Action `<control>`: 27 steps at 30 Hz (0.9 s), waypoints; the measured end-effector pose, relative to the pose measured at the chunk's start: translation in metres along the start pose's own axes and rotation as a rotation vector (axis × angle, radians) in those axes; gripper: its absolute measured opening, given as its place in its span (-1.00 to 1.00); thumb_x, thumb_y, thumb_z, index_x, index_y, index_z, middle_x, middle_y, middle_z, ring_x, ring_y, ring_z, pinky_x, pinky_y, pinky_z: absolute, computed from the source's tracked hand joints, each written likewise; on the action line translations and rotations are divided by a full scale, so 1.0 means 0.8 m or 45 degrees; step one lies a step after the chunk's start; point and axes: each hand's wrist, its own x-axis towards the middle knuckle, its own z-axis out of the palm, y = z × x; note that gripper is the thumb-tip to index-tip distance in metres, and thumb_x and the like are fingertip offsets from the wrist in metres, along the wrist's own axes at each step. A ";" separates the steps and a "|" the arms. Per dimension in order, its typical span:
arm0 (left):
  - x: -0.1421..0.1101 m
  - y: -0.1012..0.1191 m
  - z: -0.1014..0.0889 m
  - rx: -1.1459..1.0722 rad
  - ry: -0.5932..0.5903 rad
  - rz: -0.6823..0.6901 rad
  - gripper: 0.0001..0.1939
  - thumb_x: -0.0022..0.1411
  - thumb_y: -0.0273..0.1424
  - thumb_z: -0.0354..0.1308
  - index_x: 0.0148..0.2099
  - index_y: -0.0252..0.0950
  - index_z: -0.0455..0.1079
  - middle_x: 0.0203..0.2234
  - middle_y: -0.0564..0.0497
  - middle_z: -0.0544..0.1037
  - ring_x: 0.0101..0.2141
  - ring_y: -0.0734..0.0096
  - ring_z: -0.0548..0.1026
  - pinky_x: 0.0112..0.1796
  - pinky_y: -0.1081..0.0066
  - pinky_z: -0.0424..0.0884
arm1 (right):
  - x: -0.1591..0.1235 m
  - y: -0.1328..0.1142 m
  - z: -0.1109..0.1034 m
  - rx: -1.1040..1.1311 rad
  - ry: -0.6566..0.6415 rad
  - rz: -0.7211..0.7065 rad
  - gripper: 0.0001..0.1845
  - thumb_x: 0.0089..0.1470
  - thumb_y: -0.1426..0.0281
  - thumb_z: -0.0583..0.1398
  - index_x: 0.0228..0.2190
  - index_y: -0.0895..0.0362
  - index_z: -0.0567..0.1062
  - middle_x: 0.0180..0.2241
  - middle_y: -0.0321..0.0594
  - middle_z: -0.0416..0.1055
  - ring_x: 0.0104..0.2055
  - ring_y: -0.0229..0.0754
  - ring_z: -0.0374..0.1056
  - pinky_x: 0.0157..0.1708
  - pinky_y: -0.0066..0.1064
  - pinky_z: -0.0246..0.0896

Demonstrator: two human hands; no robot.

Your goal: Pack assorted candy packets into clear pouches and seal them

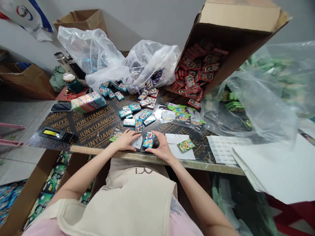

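My right hand (161, 146) has its thumb and fingers around the short ends of a small blue printed box (149, 140) near the table's front edge. To its left, my left hand (126, 141) lies with fingers stretched over a printed plastic packet (137, 143) that shows a barcode. Its fingertips are close to an upright-lying blue box (138, 125). Several more blue boxes (125, 112) lie loosely just beyond both hands. A green printed packet (186, 145) rests on white paper (177, 151) to the right of my right hand.
Printed clear packets (180, 116) lie behind my right hand. A tilted carton (236, 19) spills red boxes (190, 82). Plastic bags (152, 59) hold purple and blue boxes. At left are a row of boxes (88, 102), a phone (61, 107), red scissors (70, 96) and a black tape tool (57, 134).
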 end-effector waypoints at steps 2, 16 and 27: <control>0.005 0.003 0.000 0.074 -0.019 0.010 -0.06 -0.11 -0.26 0.36 0.31 -0.18 0.08 0.09 -0.18 0.33 0.11 -0.02 0.26 0.17 0.01 0.00 | 0.000 0.001 0.003 -0.106 -0.011 -0.026 -0.15 -0.16 0.10 0.36 0.14 0.04 0.25 0.03 -0.04 0.32 0.10 0.10 0.23 0.08 -0.02 0.10; 0.000 0.024 -0.020 -0.134 0.174 -0.030 0.10 -0.09 -0.26 0.29 0.39 -0.26 -0.22 0.05 -0.18 0.31 0.05 0.05 0.31 0.08 0.15 0.22 | 0.018 -0.010 -0.014 -0.010 -0.212 -0.242 -0.20 -0.08 0.09 0.31 0.15 0.03 0.23 0.05 -0.03 0.33 0.09 0.06 0.25 0.05 -0.10 0.09; 0.007 0.030 -0.026 -0.158 0.343 -0.140 0.08 -0.07 -0.24 0.32 0.39 -0.23 -0.20 0.06 -0.17 0.32 0.02 0.08 0.34 0.06 0.16 0.28 | 0.042 -0.013 -0.004 -0.011 -0.080 -0.138 -0.48 0.25 0.17 -0.05 0.19 0.03 0.18 -0.04 -0.15 0.46 0.05 -0.04 0.31 0.21 -0.05 -0.24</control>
